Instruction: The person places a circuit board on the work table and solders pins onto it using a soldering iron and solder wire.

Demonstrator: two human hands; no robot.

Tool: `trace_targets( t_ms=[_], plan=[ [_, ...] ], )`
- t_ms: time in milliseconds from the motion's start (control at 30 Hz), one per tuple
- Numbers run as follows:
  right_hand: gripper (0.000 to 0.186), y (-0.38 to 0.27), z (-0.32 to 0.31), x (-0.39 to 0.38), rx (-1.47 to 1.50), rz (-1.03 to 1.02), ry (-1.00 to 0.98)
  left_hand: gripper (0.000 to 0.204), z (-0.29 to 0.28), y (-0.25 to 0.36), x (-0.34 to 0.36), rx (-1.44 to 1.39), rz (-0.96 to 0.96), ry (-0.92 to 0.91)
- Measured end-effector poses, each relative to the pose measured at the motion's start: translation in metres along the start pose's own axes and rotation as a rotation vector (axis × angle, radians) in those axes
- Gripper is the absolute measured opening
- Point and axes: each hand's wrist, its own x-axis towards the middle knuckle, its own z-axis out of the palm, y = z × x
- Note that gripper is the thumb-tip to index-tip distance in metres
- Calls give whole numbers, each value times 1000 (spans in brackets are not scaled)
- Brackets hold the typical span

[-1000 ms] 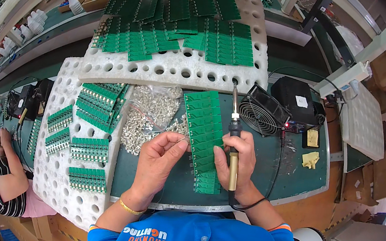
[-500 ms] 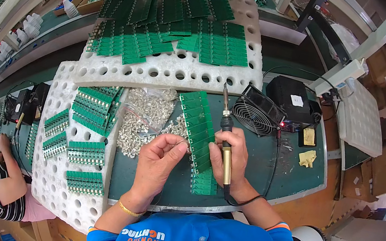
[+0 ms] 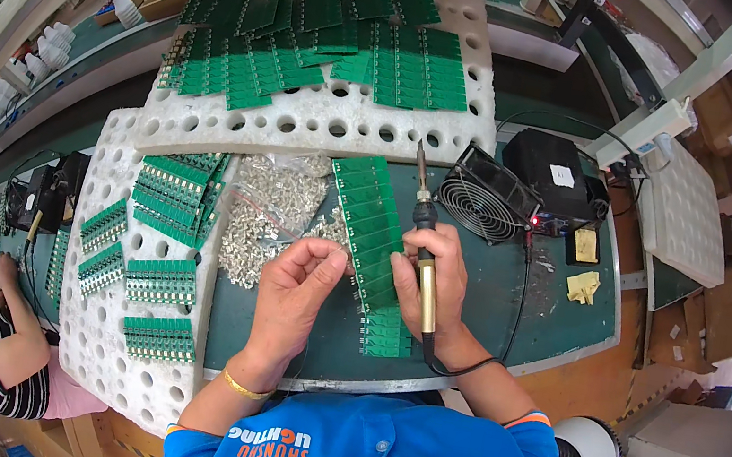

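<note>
My right hand is closed around a soldering iron, its tip pointing up and away from the board. The right thumb rests at the edge of a long green circuit board panel, which lies slanted over another green panel. At the panel's left edge, the thumb and forefinger of my left hand are pinched on what looks like thin solder wire, mostly hidden by the fingers. Small metal parts lie in a heap beside that hand, below a clear plastic bag full of them.
Many green panels cover a white foam board at the back. More boards with parts fitted lie on left-hand foam. A fan, black soldering station and yellow sponge stand right. Co-workers sit left and far.
The whole view shifts slightly. My hands keep nearly the same pose at the panel, with the iron still raised. At the far side, a co-worker's hand has moved left.
</note>
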Motion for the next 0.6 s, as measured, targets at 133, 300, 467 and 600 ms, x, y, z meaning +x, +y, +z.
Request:
trace_targets(
  t_ms=[133, 300, 467, 600],
  plan=[
    [30, 1, 0, -1, -12, 36, 4, 13, 1, -2, 1, 3, 0, -9],
    [30, -1, 1, -1, 11, 43, 6, 16, 8, -1, 1, 79, 43, 39],
    [29, -1, 2, -2, 5, 38, 6, 15, 3, 0, -2, 40, -10, 14],
    [29, -1, 2, -2, -8, 32, 1, 15, 4, -1, -3, 58, 9, 33]
  ],
)
